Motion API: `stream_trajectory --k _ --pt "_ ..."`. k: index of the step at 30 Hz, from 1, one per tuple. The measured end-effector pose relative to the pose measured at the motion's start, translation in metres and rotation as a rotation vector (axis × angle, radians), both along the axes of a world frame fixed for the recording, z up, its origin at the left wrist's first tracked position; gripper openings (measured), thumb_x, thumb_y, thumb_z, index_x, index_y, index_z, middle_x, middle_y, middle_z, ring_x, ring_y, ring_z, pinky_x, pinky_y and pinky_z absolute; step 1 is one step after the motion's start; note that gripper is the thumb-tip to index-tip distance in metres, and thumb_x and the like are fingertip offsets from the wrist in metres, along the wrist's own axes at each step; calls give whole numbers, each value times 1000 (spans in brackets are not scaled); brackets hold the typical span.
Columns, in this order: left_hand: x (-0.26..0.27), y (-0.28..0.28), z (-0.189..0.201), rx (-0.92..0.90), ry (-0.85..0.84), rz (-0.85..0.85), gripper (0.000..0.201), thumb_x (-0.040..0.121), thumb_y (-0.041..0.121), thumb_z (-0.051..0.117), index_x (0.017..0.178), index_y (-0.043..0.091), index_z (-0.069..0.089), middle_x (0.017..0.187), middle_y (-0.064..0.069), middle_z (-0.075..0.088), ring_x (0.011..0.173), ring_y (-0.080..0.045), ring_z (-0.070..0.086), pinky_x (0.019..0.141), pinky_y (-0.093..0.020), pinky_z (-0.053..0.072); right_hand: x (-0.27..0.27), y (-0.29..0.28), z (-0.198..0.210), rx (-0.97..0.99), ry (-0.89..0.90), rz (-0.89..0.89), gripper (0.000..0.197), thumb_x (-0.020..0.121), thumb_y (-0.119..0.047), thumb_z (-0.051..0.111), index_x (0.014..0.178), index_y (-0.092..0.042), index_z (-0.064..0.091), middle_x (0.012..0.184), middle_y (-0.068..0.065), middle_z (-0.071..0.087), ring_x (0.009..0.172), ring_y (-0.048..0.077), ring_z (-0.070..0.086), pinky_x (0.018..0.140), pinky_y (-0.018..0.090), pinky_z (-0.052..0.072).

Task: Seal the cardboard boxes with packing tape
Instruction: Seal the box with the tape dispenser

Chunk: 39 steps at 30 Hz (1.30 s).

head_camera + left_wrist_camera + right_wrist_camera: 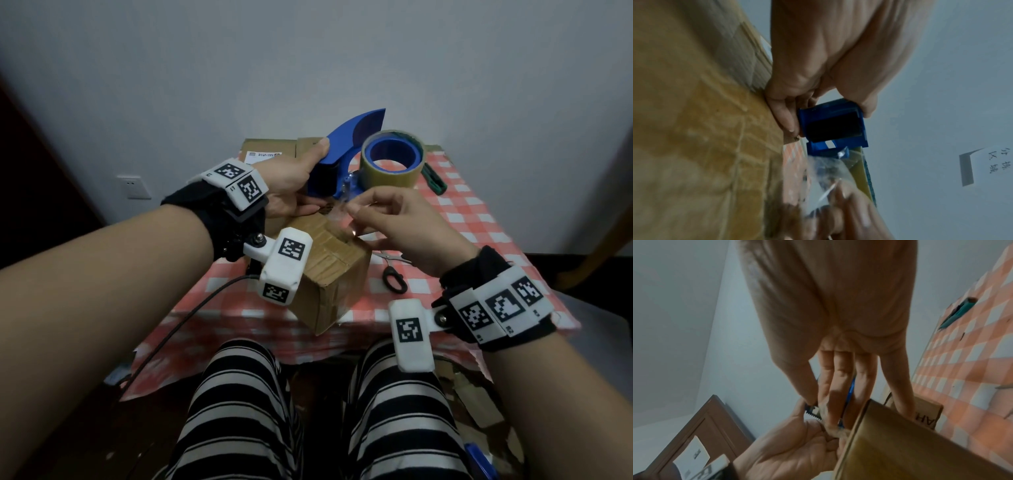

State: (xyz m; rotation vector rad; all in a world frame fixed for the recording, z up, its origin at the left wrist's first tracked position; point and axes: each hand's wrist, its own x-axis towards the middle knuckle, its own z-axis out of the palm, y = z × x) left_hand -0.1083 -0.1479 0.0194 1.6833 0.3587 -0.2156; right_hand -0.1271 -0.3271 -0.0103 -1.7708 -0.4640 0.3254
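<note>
My left hand (301, 185) grips the handle of a blue tape dispenser (342, 150) that carries a roll of clear packing tape (390, 161), held just above a small cardboard box (329, 267). My right hand (356, 212) pinches the crumpled loose end of the tape (344, 205) right at the dispenser's mouth, over the box's top seam. In the left wrist view my fingers wrap the dispenser (832, 123), and the clear tape end (828, 170) hangs below it beside the box (694, 129). The right wrist view shows my fingers (838, 386) at the serrated blade, next to the box (900, 443).
A red-and-white checked cloth (479, 219) covers the small table. Black-handled scissors (394, 274) lie right of the box, and a green box cutter (433, 178) lies at the back right. Another cardboard box (270, 150) stands against the wall behind. My striped-trousered knees are under the table's near edge.
</note>
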Motion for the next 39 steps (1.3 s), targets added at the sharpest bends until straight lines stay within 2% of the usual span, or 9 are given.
stream_trajectory --k 7,10,12,17,19,27,31,36,39 --pt "-19 6 9 -53 -35 -34 51 96 59 38 122 19 55 112 -3 68 87 -19 70 47 -16 48 -4 -3 11 -84 45 29 45 98 -53 45 85 -24 77 80 -8 68 81 11 64 87 43 51" --pt "-27 4 9 -200 -78 -60 44 99 52 36 110 15 60 97 -4 73 82 -23 72 66 -26 59 -8 1 14 -142 12 25 50 97 -57 42 89 -23 77 84 -5 68 87 17 65 88 43 50" --pt "-29 2 8 -334 -105 -37 47 100 47 40 122 8 56 104 -12 71 87 -29 72 76 -34 60 -10 3 15 -186 -36 28 52 97 -60 41 91 -22 77 88 0 69 95 25 66 89 43 49" --pt "-28 0 4 -382 -111 4 53 97 45 48 131 5 50 116 -17 66 86 -26 73 64 -29 59 -17 3 17 -174 -113 45 49 98 -52 43 97 -16 76 89 -1 73 82 7 65 63 7 45" --pt "-28 -2 1 -366 -116 18 52 96 46 50 129 5 52 113 -14 67 78 -21 73 61 -26 58 -19 2 17 -186 -129 53 48 98 -51 44 99 -15 76 92 -5 74 84 4 67 59 3 43" --pt "-31 1 -1 -92 -95 67 46 93 58 45 102 14 53 96 -9 67 43 -12 61 38 -15 44 -8 -10 8 -119 40 -199 44 93 -56 52 98 -15 68 94 6 75 87 15 70 81 35 52" --pt "-31 1 -2 -2 -103 49 52 94 60 41 109 11 51 91 -9 64 38 -10 55 36 -13 38 -2 -15 7 60 276 -321 49 85 -65 58 100 -18 59 108 12 67 91 23 72 80 37 60" --pt "-29 2 -3 46 -69 -22 60 91 66 40 112 11 53 101 -15 62 47 -13 47 37 -17 37 13 -19 2 209 285 -391 76 85 -63 60 146 -28 32 118 6 64 92 21 71 73 34 60" --pt "-29 1 -5 75 -64 -120 65 92 65 37 116 7 53 101 -14 59 43 -11 45 38 -17 36 23 -22 0 251 275 -343 66 85 -64 59 141 -33 44 120 -5 68 100 17 67 66 31 56"
